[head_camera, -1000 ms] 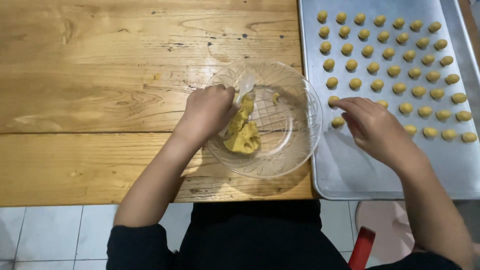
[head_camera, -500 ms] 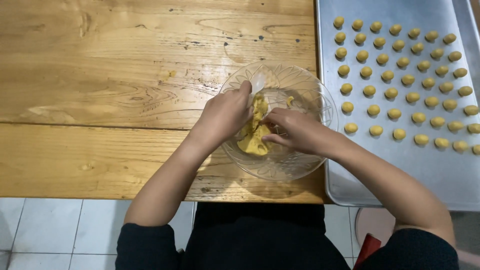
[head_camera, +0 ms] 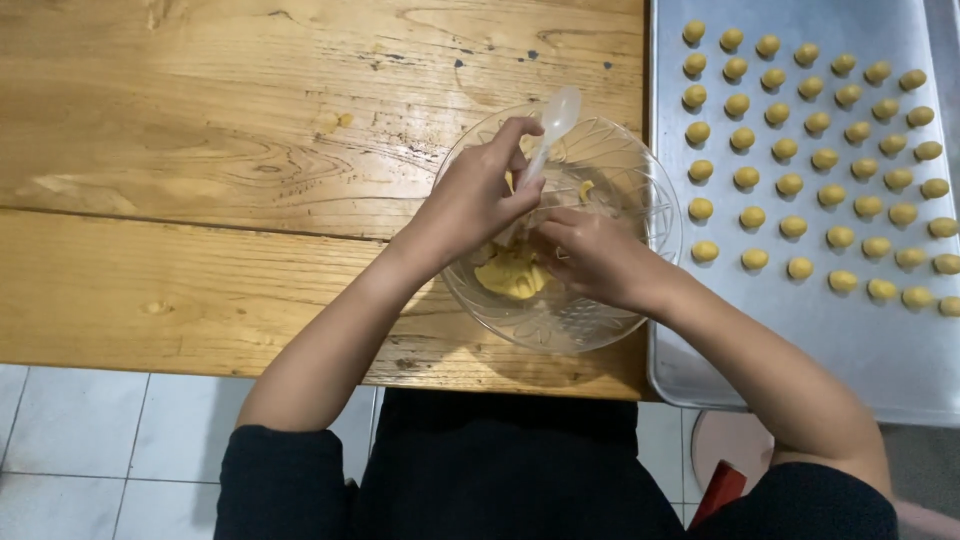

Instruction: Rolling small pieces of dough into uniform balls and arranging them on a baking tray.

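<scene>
A clear glass bowl [head_camera: 600, 325] with yellow dough [head_camera: 512, 272] stands at the wooden table's near edge. My left hand [head_camera: 470, 200] holds a white plastic spoon [head_camera: 548, 130] upright over the bowl, its handle end pointing away from me. My right hand [head_camera: 590, 255] reaches into the bowl beside the spoon, its fingertips at the dough near the spoon's lower end. To the right lies a metal baking tray [head_camera: 850, 340] carrying several rows of small yellow dough balls [head_camera: 790, 185].
The wooden table [head_camera: 200, 150] stretches left and away from the bowl. Below its edge are white floor tiles [head_camera: 70, 450], my dark clothing, and a red object [head_camera: 720, 490] near a round pale stool top.
My right hand came back from the tray into the bowl. My left hand has raised the spoon so its handle now stands above the rim. The view has shifted slightly left.
</scene>
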